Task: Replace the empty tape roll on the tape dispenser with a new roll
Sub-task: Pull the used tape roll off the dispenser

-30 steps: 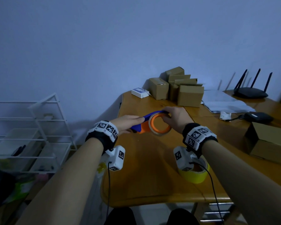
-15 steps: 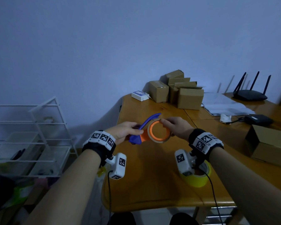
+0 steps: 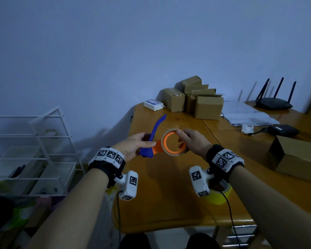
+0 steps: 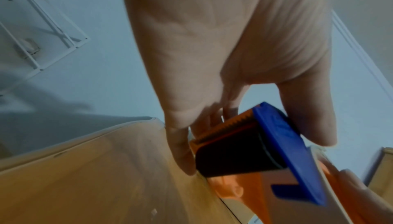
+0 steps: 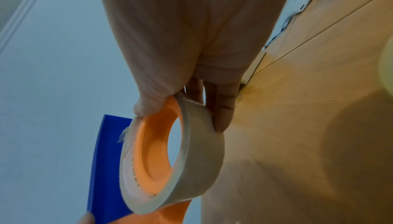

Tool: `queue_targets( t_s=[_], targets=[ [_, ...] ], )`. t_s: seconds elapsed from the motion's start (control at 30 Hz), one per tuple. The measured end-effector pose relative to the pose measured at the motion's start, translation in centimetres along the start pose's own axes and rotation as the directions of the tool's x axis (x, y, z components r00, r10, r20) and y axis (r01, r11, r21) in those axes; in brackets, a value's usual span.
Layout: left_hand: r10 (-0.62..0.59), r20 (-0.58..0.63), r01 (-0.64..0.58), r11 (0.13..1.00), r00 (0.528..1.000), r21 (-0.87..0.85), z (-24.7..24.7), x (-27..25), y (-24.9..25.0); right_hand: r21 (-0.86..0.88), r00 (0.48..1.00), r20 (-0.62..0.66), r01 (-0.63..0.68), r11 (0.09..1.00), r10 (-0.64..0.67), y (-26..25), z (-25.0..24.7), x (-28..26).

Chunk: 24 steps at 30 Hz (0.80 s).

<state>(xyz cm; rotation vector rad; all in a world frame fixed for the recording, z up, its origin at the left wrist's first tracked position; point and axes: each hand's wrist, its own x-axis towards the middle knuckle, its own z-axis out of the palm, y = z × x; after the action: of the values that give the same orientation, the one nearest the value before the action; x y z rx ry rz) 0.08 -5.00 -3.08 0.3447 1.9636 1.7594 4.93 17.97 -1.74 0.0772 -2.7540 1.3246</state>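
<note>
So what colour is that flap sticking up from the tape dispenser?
Blue flap on an orange tape dispenser; clearest in the head view.

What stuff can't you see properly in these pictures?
- Yellow tape roll: head view, mostly hidden behind the right wrist camera; right wrist view, only a blur at the edge.
- Left hand fingers behind the blue-and-orange tape dispenser: hidden in the head view.
- Whether the empty cardboard tape roll is loose from its orange hub: unclear; the right hand covers part.
- Label on the small white box: too small.
</note>
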Motion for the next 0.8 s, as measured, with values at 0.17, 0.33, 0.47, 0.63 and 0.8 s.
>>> queue_targets(
  t_s=[0.17, 0.33, 0.47, 0.63, 0.8],
  targets=[
    [-0.003, -0.002, 0.003, 0.999, 1.0, 0.032, -0.2, 0.0, -0.3, 0.037, 1.0, -0.014, 0.001, 0.999, 0.0, 0.2, 0.3, -0.2],
    [-0.009, -0.01, 0.01, 0.997, 1.0, 0.079, -0.4, 0.2, -0.5, 0.003, 0.998, -0.06, -0.021, 1.0, 0.021, 0.3, 0.4, -0.2],
    [-0.026, 0.0, 0.026, 0.994, 1.0, 0.109, -0.5, 0.2, -0.4, 0.012, 0.994, -0.105, 0.014, 1.0, -0.012, 0.2, 0.2, 0.0],
    [-0.047, 0.018, 0.044, 0.989, 0.999, 0.144, -0.3, 0.0, -0.7, -0.053, 0.996, -0.084, 0.008, 0.999, -0.013, -0.3, -0.1, 0.1],
    [-0.029, -0.013, 0.031, 0.994, 0.999, 0.108, -0.4, -0.2, -1.2, -0.064, 0.999, 0.028, -0.019, 0.998, 0.021, 0.2, 0.0, -0.3]
  ],
)
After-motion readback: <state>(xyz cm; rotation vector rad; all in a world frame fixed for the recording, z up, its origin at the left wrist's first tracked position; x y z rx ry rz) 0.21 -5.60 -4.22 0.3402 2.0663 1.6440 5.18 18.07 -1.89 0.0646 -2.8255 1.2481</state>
